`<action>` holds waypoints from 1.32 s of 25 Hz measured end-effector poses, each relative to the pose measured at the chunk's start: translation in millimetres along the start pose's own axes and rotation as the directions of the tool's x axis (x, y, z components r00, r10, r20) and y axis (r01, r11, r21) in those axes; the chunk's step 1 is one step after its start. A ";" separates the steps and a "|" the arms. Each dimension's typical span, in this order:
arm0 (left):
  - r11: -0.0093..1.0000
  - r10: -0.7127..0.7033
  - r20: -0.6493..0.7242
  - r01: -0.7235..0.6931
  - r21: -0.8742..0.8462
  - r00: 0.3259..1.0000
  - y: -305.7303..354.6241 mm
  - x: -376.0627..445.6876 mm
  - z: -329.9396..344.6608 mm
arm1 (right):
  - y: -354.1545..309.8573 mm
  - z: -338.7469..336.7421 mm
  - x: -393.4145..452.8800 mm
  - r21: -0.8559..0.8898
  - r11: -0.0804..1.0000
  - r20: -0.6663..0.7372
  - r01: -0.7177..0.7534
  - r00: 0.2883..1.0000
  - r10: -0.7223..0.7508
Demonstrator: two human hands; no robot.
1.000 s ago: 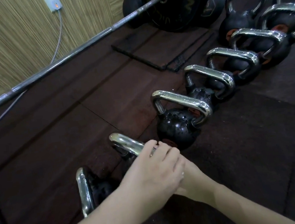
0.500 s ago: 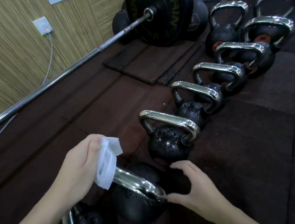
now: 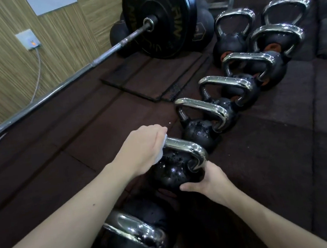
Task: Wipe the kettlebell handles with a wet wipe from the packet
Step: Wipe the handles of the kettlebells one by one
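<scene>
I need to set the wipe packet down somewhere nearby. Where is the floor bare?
Bare floor lies between the barbell and the kettlebell row, and right of the row. The row itself is crowded, with the left hand and right hand on one kettlebell.

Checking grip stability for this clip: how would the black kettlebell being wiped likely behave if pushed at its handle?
The black round-bodied kettlebell looks like solid iron, so probably heavy and hard to shift. Its rounded body might rock, perhaps why the right hand grips it. Its chrome handle, under the left hand with the white wipe, looks slippery.
</scene>
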State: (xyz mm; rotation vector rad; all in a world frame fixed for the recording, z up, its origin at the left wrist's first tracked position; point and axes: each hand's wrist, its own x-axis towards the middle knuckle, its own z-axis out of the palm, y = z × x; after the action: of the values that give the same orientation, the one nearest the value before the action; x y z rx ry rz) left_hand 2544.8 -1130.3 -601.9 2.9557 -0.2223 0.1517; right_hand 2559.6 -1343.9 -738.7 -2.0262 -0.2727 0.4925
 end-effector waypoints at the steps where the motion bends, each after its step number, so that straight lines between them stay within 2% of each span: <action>1: 0.998 0.053 0.016 -0.053 0.042 0.998 3.3 3.4 1.4 | 2.2 2.9 1.9 -0.002 1.000 -0.015 -0.018 1.000 0.018; 4: 0.956 0.235 -0.010 -0.229 0.186 0.972 15.3 9.2 7.5 | 7.2 6.1 2.4 0.013 1.000 -0.035 -0.020 0.999 0.020; 6: 0.937 0.256 0.038 -0.258 0.235 0.966 36.1 11.8 13.2 | 7.3 5.7 2.2 0.002 1.000 -0.032 -0.003 0.999 0.003; 8: 0.894 0.341 0.065 -0.345 0.286 0.938 60.0 8.6 23.0 | 7.9 4.2 2.3 0.004 1.000 -0.015 0.013 1.000 -0.013; 11: 0.894 0.359 0.086 -0.369 0.254 0.929 49.1 12.4 12.3 | 12.5 3.7 5.3 0.021 0.999 -0.017 0.024 1.000 -0.024; 13: 0.936 0.248 0.083 -0.261 0.237 0.965 21.7 14.3 4.2 | 15.0 4.6 7.9 0.030 0.999 -0.019 0.030 0.999 -0.030; 14: 0.971 0.130 0.068 -0.141 0.191 0.989 6.6 16.1 1.9 | 17.0 5.1 8.7 0.039 0.999 -0.020 0.032 0.999 -0.031; 16: 0.998 -0.065 0.022 0.065 -0.023 0.998 -14.7 13.2 1.2 | 18.0 5.0 7.9 0.069 0.997 -0.007 0.042 0.999 -0.042; 18: 0.982 -0.136 0.051 0.141 -0.125 0.989 -16.4 14.9 6.7 | 18.4 4.6 7.3 0.079 0.995 -0.003 0.055 0.998 -0.055; 20: 0.997 -0.010 0.025 0.008 0.082 1.000 -2.1 22.1 5.7 | 16.2 4.8 7.0 0.077 0.994 -0.007 0.072 0.997 -0.072; 22: 0.949 0.169 0.047 -0.175 0.263 0.985 21.6 25.6 3.4 | 14.6 6.9 6.2 0.075 0.993 -0.015 0.091 0.996 -0.090; 24: 0.926 0.260 0.103 -0.278 0.255 0.960 49.1 19.1 11.0 | 14.6 7.8 6.4 0.070 0.991 -0.016 0.112 0.994 -0.112; 27: 0.908 0.362 0.034 -0.361 0.211 0.931 49.6 11.3 17.7 | 15.0 8.3 6.7 0.068 0.990 -0.014 0.125 0.992 -0.125; 29: 0.941 0.274 0.067 -0.282 0.188 0.959 14.8 8.0 12.5 | 17.0 9.2 7.8 0.057 0.991 -0.026 0.124 0.992 -0.122; 31: 0.988 0.095 0.029 -0.098 0.123 0.995 -16.9 8.5 -1.8 | 16.5 9.7 6.9 0.065 0.992 -0.019 0.112 0.994 -0.111; 33: 0.991 -0.005 0.046 -0.001 0.133 0.999 -20.8 11.7 -6.0 | 16.5 9.3 7.4 0.073 0.992 -0.014 0.105 0.994 -0.104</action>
State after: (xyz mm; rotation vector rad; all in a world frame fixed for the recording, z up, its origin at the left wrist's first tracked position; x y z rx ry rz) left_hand 2559.1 -1110.6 -598.1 3.0942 -0.2243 0.1015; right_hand 2561.7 -1341.7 -758.8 -1.9318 -0.3478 0.4205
